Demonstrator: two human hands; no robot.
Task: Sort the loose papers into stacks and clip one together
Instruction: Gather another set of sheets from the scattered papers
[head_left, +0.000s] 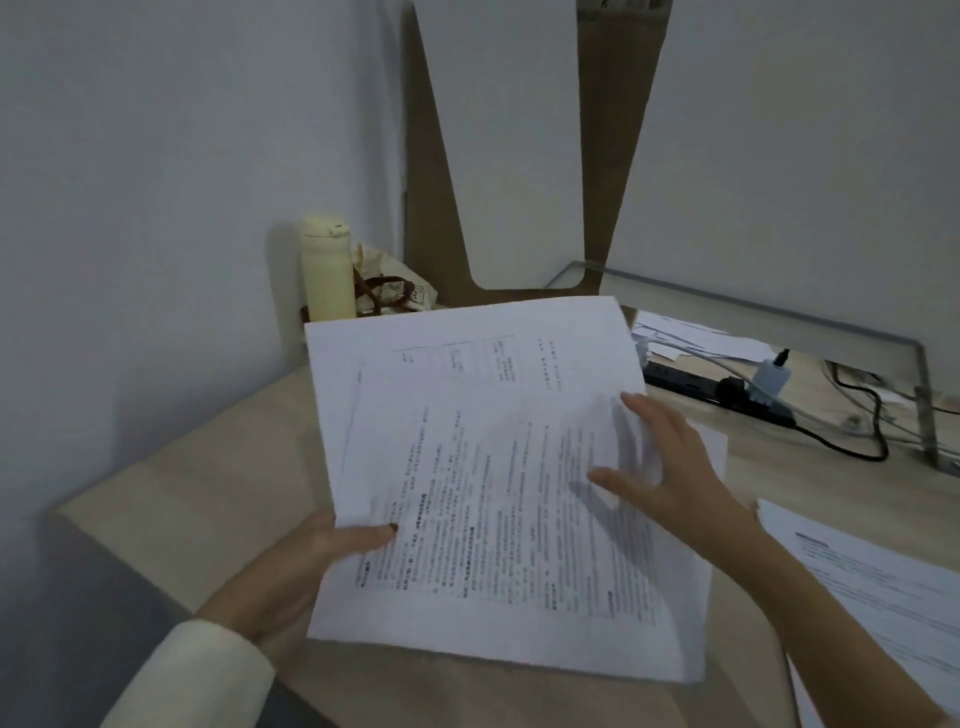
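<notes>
A bundle of white printed papers is lifted above the wooden desk, its sheets fanned and not aligned. My left hand grips the bundle at its left edge, thumb on top of the printed page. My right hand lies over the right edge, its fingers spread among the sheets and the thumb on the top page. Another printed sheet lies flat on the desk at the right. No clip is in view.
A cream bottle and a cloth bag stand in the far left corner by the wall. A black power strip with plugs and cables lies at the back right beside a glass panel. More papers lie behind it.
</notes>
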